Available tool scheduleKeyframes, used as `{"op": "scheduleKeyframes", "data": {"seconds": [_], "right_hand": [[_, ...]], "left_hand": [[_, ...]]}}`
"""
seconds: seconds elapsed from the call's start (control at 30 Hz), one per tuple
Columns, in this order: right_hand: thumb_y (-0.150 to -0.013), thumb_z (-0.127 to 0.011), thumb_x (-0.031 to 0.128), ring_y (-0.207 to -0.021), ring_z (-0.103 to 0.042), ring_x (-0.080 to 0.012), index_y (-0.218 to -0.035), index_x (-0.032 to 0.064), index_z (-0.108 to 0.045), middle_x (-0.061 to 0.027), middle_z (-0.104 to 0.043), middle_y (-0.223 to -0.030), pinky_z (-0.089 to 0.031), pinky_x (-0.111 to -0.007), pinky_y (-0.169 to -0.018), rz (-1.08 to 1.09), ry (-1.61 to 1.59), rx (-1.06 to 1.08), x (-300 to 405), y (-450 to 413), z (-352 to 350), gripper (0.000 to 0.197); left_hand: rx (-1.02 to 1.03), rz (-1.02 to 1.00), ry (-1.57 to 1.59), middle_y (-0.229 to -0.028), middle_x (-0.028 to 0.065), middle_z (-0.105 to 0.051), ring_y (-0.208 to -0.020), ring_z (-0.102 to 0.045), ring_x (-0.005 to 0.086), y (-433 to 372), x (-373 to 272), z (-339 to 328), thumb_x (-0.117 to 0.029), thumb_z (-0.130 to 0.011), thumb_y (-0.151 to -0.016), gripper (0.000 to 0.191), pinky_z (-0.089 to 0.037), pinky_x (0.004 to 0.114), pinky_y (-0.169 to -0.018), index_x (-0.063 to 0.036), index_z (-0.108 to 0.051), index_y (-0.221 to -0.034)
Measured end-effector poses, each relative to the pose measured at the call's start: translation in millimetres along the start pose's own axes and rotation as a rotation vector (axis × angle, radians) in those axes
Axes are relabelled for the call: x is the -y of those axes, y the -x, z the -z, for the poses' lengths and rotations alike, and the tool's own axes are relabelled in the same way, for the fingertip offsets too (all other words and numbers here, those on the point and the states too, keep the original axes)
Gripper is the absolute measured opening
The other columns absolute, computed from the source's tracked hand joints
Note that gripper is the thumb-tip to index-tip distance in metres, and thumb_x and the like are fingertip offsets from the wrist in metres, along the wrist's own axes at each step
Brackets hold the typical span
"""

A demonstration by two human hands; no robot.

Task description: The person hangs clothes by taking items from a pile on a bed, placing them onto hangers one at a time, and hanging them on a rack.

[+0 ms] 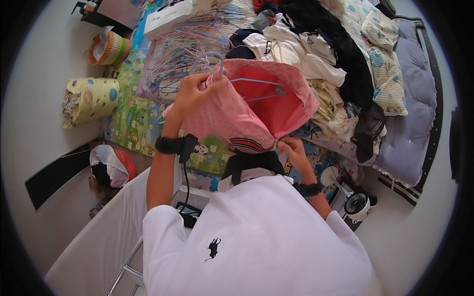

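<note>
A pink patterned zip garment (218, 111) hangs in front of me, its opening spread to show a red-pink lining (259, 96). Inside it runs a light blue clothes hanger (255, 80), whose hook curves out above the collar. My left hand (198, 94) grips the garment at the collar, just below the hook. At the lower edge, my right hand (290, 148) pinches the end of the zipper between thumb and fingers. A dark striped band (251, 144) crosses the fabric near that hand.
Many loose hangers (185, 55) lie on the bed beside a white box (166, 18). Heaped clothes (292, 48) are at the right, near a grey cushion (403, 100). Two bins, one striped (116, 48) and one yellow (98, 96), and a fan (357, 205) stand around.
</note>
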State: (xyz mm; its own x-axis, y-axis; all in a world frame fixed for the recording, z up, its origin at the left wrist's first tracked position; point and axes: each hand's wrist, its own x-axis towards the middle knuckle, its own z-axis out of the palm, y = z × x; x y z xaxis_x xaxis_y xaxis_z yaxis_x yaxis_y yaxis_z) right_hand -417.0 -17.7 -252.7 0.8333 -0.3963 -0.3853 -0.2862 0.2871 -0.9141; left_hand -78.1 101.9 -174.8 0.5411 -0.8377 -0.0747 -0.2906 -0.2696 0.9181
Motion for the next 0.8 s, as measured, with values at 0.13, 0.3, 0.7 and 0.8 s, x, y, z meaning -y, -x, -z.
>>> {"op": "scheduleKeyframes", "data": {"seconds": [0.13,0.3,0.7,0.8], "right_hand": [[-0.094,-0.053,0.016,-0.069,-0.050,-0.0072,-0.085,-0.0026,-0.060,0.0004,-0.056,-0.074,-0.042,-0.023,-0.065,0.048,0.035,-0.200,-15,-59,4,0.022],[-0.096,-0.052,0.022,-0.075,-0.052,-0.0075,-0.102,0.0016,-0.061,0.0011,-0.059,-0.086,-0.044,-0.023,-0.069,0.132,-0.023,-0.361,-84,-192,27,0.023],[-0.085,-0.053,0.028,-0.076,-0.064,-0.0243,-0.091,-0.0024,-0.063,-0.0128,-0.066,-0.080,-0.048,-0.038,-0.068,-0.382,0.645,0.823,-247,-270,8,0.033],[-0.085,-0.053,0.029,-0.077,-0.064,-0.0249,-0.091,-0.0014,-0.065,-0.0141,-0.067,-0.080,-0.049,-0.038,-0.069,-0.446,0.676,0.850,-319,-277,-22,0.033]], "left_hand": [[-0.163,0.004,-0.682,-0.089,0.0094,-0.063,-0.082,-0.056,0.0260,-77,37,-35,-0.037,-0.063,-0.084,0.038,-0.045,0.035,-0.071,-0.0032,-0.061,-0.100],[-0.524,-0.067,-0.624,-0.112,0.0182,-0.053,-0.106,-0.049,0.0385,-86,132,-93,-0.027,-0.062,-0.082,0.041,-0.042,0.048,-0.088,-0.0081,-0.051,-0.117],[0.015,1.190,-0.213,-0.120,0.0231,-0.054,-0.114,-0.049,0.0419,394,305,-201,-0.031,-0.063,-0.083,0.058,-0.041,0.049,-0.095,-0.0087,-0.044,-0.133],[-0.165,1.235,0.128,-0.125,0.0217,-0.054,-0.120,-0.048,0.0373,417,316,-251,-0.040,-0.068,-0.081,0.070,-0.040,0.044,-0.099,-0.0050,-0.043,-0.136]]}}
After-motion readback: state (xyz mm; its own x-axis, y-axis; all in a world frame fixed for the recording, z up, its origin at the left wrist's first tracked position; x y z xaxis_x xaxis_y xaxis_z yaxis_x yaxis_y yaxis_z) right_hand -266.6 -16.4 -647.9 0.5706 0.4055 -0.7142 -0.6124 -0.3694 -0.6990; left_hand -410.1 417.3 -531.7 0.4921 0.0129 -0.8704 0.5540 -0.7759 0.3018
